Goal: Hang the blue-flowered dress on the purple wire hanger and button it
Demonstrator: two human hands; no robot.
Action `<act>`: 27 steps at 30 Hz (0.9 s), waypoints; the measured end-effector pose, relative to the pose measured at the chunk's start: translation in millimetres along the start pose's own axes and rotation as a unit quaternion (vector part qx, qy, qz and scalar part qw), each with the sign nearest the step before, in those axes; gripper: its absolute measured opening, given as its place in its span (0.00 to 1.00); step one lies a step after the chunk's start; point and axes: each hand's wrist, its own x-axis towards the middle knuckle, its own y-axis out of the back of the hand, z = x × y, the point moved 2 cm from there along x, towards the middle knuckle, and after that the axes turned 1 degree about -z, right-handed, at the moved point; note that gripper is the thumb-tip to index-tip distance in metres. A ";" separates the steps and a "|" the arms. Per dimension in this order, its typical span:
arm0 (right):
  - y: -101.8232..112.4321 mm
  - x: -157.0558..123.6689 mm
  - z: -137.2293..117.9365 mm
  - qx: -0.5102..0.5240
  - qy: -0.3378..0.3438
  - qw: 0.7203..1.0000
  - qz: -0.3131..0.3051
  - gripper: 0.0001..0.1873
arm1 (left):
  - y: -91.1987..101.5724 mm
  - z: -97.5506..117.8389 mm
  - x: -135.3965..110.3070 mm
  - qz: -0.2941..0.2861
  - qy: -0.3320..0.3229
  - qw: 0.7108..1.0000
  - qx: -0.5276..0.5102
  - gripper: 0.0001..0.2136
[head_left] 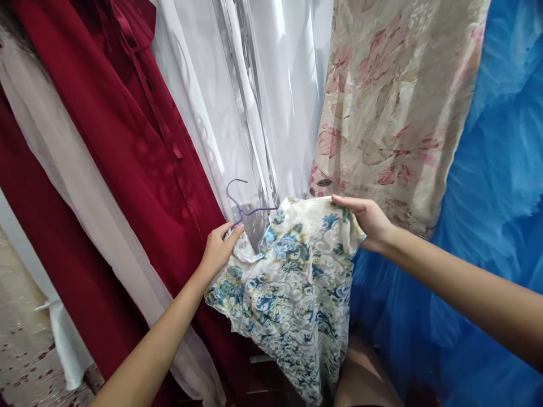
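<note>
A white dress with blue and green flowers [297, 282] hangs between my two hands, its skirt falling toward my lap. A thin purple hanger [258, 211] runs inside its neckline, the hook sticking up free. My left hand [221, 249] pinches the hanger and the garment's shoulder on the left side. On the other side, my right hand [368, 221] holds the right shoulder and sleeve edge, thumb on top, the remaining fingers partly hidden behind the cloth.
Behind hang a dark red garment [127, 135], white satin cloth [288, 85], a beige floral cloth [390, 102] and a blue tulle garment [500, 169]. A bare leg [365, 373] shows at the bottom. A speckled floor [25, 356] lies at lower left.
</note>
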 end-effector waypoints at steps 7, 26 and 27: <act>-84.7 -67.5 1.2 -0.202 -0.048 0.881 -0.424 0.29 | 4.9 -10.3 -25.5 0.165 0.015 0.984 -0.060 0.15; -51.3 -42.5 114.5 -0.615 0.373 0.690 -0.078 0.60 | -58.3 125.1 -75.9 -0.099 0.093 0.894 -0.426 0.21; -44.6 -43.7 114.0 -0.626 0.371 0.683 -0.068 0.58 | -57.0 124.6 -73.0 -0.107 0.096 0.902 -0.408 0.20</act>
